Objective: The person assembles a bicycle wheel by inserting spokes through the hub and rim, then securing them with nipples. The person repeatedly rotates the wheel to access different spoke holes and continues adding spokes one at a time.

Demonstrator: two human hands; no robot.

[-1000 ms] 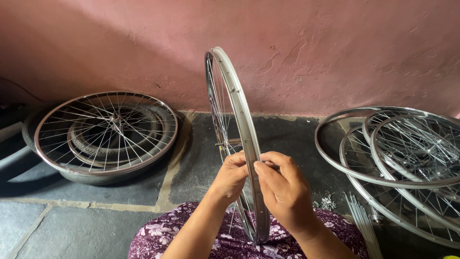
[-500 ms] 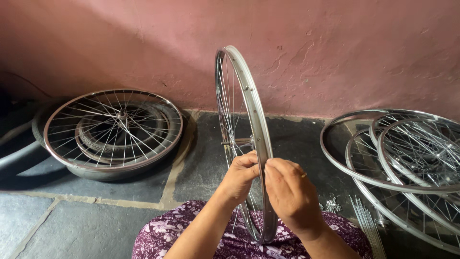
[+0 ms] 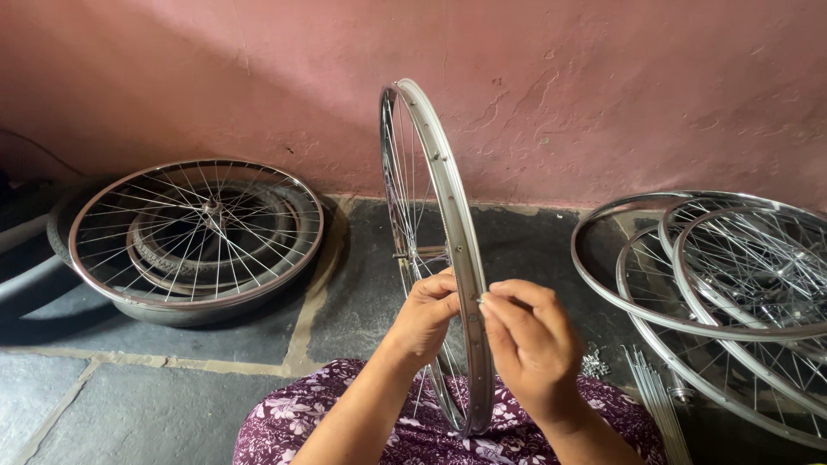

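Two bare hands work at a shiny bicycle wheel [image 3: 448, 232] that stands upright on edge, its bottom resting on the lap of a person in a purple flowered garment [image 3: 431, 430], its top rising in front of a pink plastered wall [image 3: 603, 86]. The left hand [image 3: 424, 319] reaches in from the spoke side, fingers curled together against the rim at about mid-height (whether they pinch a spoke or only press on the metal cannot be told). The right hand [image 3: 527, 344] meets the rim from the other side, fingertips bunched and touching its outer edge just beside the left hand; whether something small sits between those fingertips is too fine to see.

On the dark stone floor [image 3: 172, 396] to the left, a second spoked wheel [image 3: 196, 232] lies flat on top of a black tyre [image 3: 60, 232], close to the wall. To the right, well apart from the hands, several bare rims and spoked wheels [image 3: 715, 284] lie overlapping in a loose stack. A bundle of loose spokes [image 3: 655, 400] lies on the floor beside the person's right knee, next to a small scatter of metal bits [image 3: 594, 362].
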